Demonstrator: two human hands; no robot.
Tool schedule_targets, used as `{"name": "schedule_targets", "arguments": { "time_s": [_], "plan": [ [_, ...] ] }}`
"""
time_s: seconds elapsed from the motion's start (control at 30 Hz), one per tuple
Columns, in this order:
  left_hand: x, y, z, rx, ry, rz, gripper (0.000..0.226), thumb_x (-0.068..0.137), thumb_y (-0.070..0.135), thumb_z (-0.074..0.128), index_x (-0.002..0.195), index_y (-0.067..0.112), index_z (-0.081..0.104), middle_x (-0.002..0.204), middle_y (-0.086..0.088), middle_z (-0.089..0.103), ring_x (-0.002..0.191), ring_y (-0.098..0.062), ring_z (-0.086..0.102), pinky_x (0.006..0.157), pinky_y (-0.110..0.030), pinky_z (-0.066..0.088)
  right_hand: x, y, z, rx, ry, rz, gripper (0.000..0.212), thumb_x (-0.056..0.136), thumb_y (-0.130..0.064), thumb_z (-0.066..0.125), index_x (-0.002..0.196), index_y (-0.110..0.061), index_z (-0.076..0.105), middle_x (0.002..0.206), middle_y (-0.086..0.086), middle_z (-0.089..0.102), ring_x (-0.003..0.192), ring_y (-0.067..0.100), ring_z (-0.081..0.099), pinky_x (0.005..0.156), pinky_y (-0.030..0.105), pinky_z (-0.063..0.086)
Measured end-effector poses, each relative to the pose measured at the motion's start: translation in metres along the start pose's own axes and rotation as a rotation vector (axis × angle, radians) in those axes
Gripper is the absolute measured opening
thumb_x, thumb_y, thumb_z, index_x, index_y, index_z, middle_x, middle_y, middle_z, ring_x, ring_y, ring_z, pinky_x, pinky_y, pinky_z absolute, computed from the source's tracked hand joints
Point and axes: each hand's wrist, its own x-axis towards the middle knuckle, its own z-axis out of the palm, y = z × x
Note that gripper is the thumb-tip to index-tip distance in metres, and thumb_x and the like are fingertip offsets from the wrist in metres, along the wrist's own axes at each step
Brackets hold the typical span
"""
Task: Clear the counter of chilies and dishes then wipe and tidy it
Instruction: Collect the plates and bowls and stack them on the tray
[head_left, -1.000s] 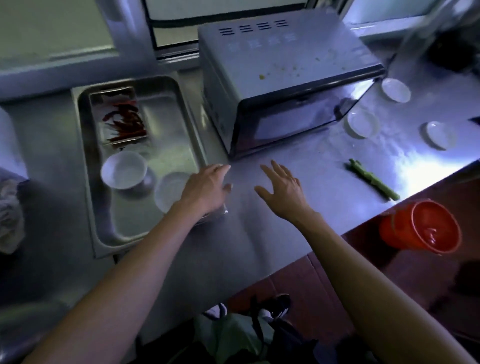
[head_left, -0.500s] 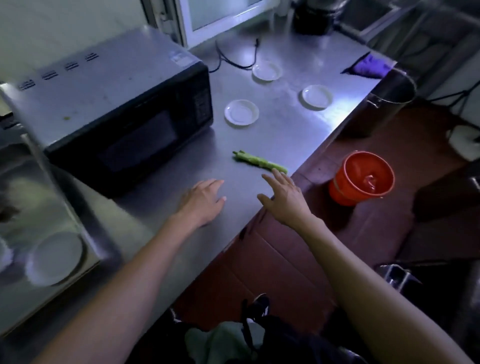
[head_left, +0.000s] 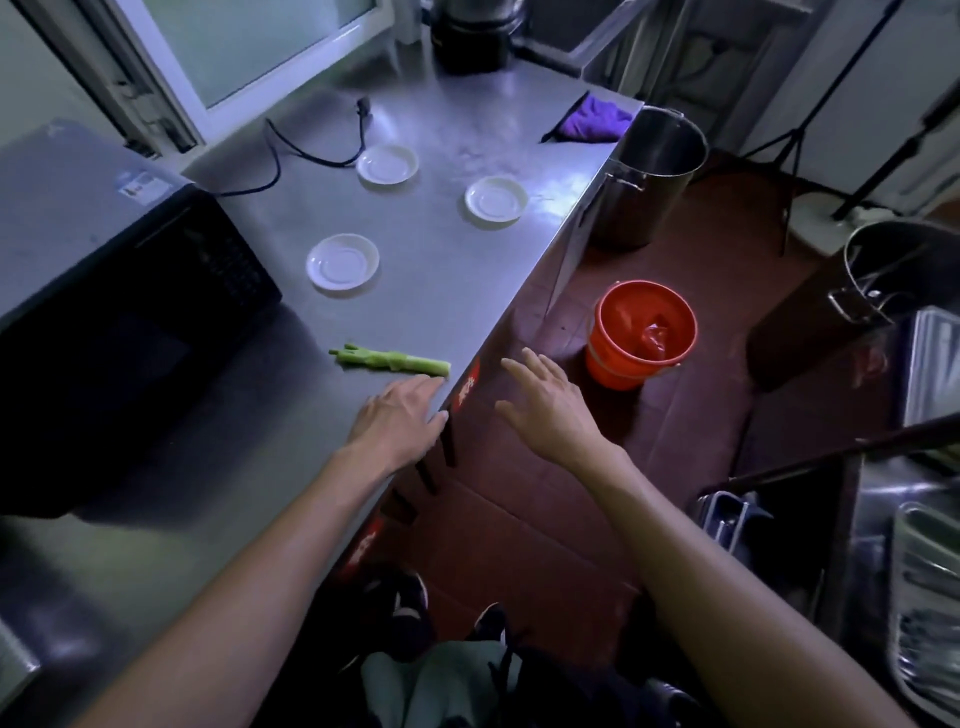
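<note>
A green chili (head_left: 390, 359) lies on the steel counter (head_left: 447, 291) close to its front edge. My left hand (head_left: 397, 420) rests flat on the counter just below the chili, fingers apart, holding nothing. My right hand (head_left: 548, 410) hovers open beyond the counter edge, over the floor, to the right of the chili. Three small white dishes stand farther back: the nearest dish (head_left: 342, 261), the middle dish (head_left: 495, 198) and the far dish (head_left: 387, 164). A purple cloth (head_left: 596, 122) lies at the counter's far right corner.
A black microwave (head_left: 109, 291) fills the counter's left side, its cord (head_left: 311, 150) trailing behind. On the floor stand an orange bucket (head_left: 641, 332) and a tall steel pot (head_left: 649, 171). Steel trays (head_left: 924, 597) and a pot are at the right.
The view has swung right, away from the steel tray with red chilies and bowls. Both hands have moved right along the counter; the left now lies beside the green chili, the right past the edge.
</note>
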Motion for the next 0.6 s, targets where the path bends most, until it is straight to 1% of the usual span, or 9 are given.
{"name": "schedule_targets", "arguments": {
  "time_s": [0.17, 0.23, 0.3, 0.43, 0.53, 0.6],
  "plan": [
    [0.028, 0.001, 0.004, -0.025, 0.026, 0.037, 0.052, 0.096, 0.037, 0.054, 0.145, 0.023, 0.045, 0.150, 0.003, 0.045, 0.139, -0.018, 0.038, 0.111, -0.042, 0.037, 0.021, 0.013, 0.002, -0.007, -0.034, 0.017, 0.067, 0.094, -0.044, 0.057, 0.153, -0.030, 0.030, 0.165, 0.003, 0.020, 0.152, 0.026, 0.015, 0.115, 0.048, 0.031],
    [0.043, -0.004, 0.006, -0.042, 0.034, 0.035, 0.049, 0.095, 0.034, 0.055, 0.142, 0.023, 0.047, 0.148, 0.002, 0.047, 0.138, -0.020, 0.038, 0.109, -0.043, 0.038, 0.038, 0.013, 0.002, -0.023, -0.051, 0.010, 0.067, 0.094, -0.044, 0.057, 0.154, -0.030, 0.030, 0.165, 0.003, 0.019, 0.152, 0.025, 0.014, 0.115, 0.048, 0.030],
    [0.062, -0.011, 0.008, -0.066, 0.048, 0.022, 0.050, 0.094, 0.033, 0.056, 0.143, 0.022, 0.047, 0.149, 0.000, 0.046, 0.137, -0.021, 0.040, 0.110, -0.042, 0.037, 0.060, 0.010, 0.000, -0.037, -0.057, -0.004, 0.066, 0.094, -0.044, 0.057, 0.153, -0.030, 0.031, 0.165, 0.004, 0.020, 0.152, 0.026, 0.014, 0.116, 0.048, 0.030],
    [0.101, -0.030, 0.011, -0.100, 0.040, -0.014, 0.053, 0.095, 0.037, 0.054, 0.146, 0.024, 0.045, 0.152, 0.000, 0.044, 0.139, -0.021, 0.037, 0.111, -0.041, 0.035, 0.106, 0.001, -0.006, -0.099, -0.060, -0.046, 0.061, 0.093, -0.040, 0.057, 0.148, -0.027, 0.038, 0.157, 0.002, 0.031, 0.148, 0.026, 0.021, 0.113, 0.049, 0.035],
    [0.129, -0.047, 0.004, -0.136, 0.053, -0.058, 0.054, 0.095, 0.039, 0.052, 0.147, 0.025, 0.044, 0.154, 0.002, 0.042, 0.141, -0.020, 0.035, 0.110, -0.042, 0.036, 0.140, -0.007, -0.011, -0.127, -0.138, -0.026, 0.061, 0.095, -0.041, 0.056, 0.150, -0.029, 0.034, 0.163, 0.004, 0.023, 0.152, 0.026, 0.015, 0.116, 0.049, 0.028],
    [0.149, -0.061, -0.004, -0.141, 0.058, -0.080, 0.055, 0.096, 0.040, 0.052, 0.148, 0.025, 0.042, 0.155, 0.002, 0.040, 0.141, -0.019, 0.034, 0.111, -0.042, 0.036, 0.163, -0.014, -0.016, -0.157, -0.152, -0.034, 0.061, 0.096, -0.042, 0.056, 0.151, -0.030, 0.032, 0.164, 0.005, 0.021, 0.151, 0.026, 0.014, 0.115, 0.049, 0.027]
  ]
}}
